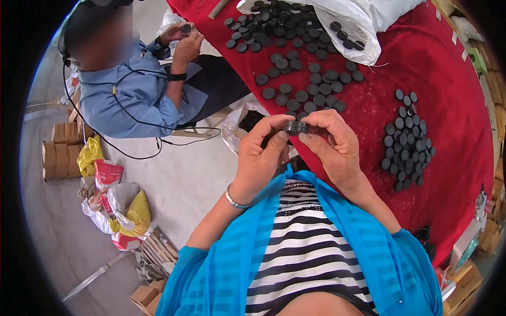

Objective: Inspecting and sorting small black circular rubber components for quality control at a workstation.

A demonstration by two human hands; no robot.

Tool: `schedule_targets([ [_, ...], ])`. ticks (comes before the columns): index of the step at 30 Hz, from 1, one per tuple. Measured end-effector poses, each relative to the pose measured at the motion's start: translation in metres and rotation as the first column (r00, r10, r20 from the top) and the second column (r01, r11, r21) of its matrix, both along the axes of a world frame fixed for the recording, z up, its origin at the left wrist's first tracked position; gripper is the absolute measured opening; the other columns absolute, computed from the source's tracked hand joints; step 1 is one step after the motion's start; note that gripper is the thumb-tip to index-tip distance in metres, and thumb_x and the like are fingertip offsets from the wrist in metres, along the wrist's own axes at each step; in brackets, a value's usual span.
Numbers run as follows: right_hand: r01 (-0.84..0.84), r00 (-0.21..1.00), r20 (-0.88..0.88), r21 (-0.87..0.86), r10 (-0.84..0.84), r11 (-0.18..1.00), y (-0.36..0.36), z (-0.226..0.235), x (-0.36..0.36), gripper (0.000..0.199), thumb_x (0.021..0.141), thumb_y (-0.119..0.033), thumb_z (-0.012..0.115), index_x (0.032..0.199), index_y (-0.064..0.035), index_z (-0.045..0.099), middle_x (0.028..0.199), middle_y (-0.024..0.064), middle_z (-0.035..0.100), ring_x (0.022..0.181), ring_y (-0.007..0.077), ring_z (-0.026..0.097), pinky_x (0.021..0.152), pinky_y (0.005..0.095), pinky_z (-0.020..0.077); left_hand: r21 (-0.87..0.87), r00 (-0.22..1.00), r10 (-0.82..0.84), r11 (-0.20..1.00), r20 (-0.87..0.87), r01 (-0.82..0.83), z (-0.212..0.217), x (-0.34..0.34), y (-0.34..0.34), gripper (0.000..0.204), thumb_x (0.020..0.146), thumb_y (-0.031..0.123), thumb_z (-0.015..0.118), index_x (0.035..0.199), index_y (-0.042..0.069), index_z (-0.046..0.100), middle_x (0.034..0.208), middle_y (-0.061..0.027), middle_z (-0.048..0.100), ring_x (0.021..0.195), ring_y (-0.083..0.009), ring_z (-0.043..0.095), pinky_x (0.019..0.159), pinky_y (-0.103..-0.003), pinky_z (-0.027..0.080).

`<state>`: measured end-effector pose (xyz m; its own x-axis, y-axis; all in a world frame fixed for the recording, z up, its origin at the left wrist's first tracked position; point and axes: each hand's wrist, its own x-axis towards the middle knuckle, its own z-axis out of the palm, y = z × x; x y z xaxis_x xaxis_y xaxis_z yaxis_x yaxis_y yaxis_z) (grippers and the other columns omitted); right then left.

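Between both hands I hold a round black disc-shaped piece (295, 127), seen nearly edge-on, with a groove around its side. The fingertips of my left hand (259, 155) pinch its left side. On the opposite side, the thumb and fingers of my right hand (337, 152) grip it too. Just beyond my fingers, many loose black discs (318, 88) like it lie on a red cloth (363, 142). A denser heap of discs (284, 23) is at the far side, and a separate group (406, 142) lies to my right.
A white sack (363, 31) with discs at its mouth lies at the table's far side. To the left sits a person in a blue shirt (132, 100), holding a small dark piece. Cartons (60, 152) and filled bags (126, 205) stand on the floor at left.
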<state>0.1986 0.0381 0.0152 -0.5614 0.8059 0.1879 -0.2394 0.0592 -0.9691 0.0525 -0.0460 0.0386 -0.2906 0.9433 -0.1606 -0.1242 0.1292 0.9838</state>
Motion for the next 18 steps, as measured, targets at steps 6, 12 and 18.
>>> schedule_targets([
  [6, 0.051, 0.996, 0.069, 0.154, -0.062, 0.987, 0.003, 0.002, 0.002, 0.023, 0.081, 0.004, 0.065, 0.103, -0.002, 0.063, 0.098, 0.0097, 0.06, 0.086, 0.0174, 0.061, 0.073, 0.0271, 0.0493, 0.005, 0.999, 0.003, 1.0, 0.034, -0.003, 0.004, -0.001, 0.002, 0.026, 0.094, 0.007, 0.056, 0.12, 0.002, 0.056, 0.076, 0.0012, 0.056, 0.059, -0.0028, 0.048, 0.052, -0.018, 0.038],
  [12, 0.076, 0.984, 0.123, 0.358, -0.128, 0.931, 0.005, 0.002, 0.0, 0.026, 0.079, 0.007, 0.064, 0.103, -0.0033, 0.065, 0.098, 0.0108, 0.06, 0.084, 0.0193, 0.061, 0.07, 0.0265, 0.0504, -0.063, 0.999, 0.029, 0.998, -0.018, -0.03, 0.011, 0.002, 0.005, 0.03, 0.09, 0.006, 0.059, 0.119, 0.001, 0.056, 0.078, 0.0002, 0.058, 0.062, -0.0038, 0.049, 0.055, -0.019, 0.041],
  [18, 0.04, 0.989, 0.127, 0.261, -0.075, 0.965, 0.002, 0.004, 0.001, 0.025, 0.079, 0.004, 0.065, 0.104, -0.0034, 0.066, 0.099, 0.0112, 0.06, 0.088, 0.0206, 0.062, 0.074, 0.028, 0.0502, -0.056, 0.932, -0.029, 0.997, 0.363, 0.053, -0.004, -0.009, 0.002, 0.03, 0.09, 0.012, 0.056, 0.118, 0.001, 0.057, 0.074, -0.0029, 0.059, 0.058, -0.0071, 0.052, 0.049, -0.019, 0.037],
])
